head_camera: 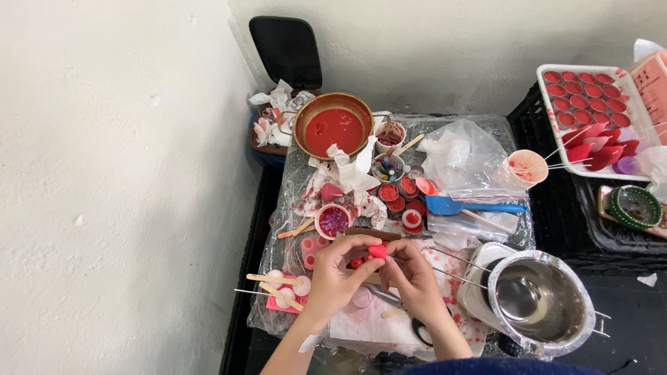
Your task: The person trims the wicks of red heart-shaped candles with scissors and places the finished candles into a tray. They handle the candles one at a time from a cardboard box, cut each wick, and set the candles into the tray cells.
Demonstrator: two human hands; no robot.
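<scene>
Plastic-covered table [479, 125], cluttered with red-filled cups: left hand [338, 274] and right hand [411, 276] pinch one small red piece [377, 251] together, lifted clear of the mess.

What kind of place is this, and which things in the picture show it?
Probably a small home craft corner for casting wax or soap shapes. A brass bowl of red liquid, a steel melting pot and a white tray of filled red moulds suggest it. Both hands hold a small red piece.
</scene>
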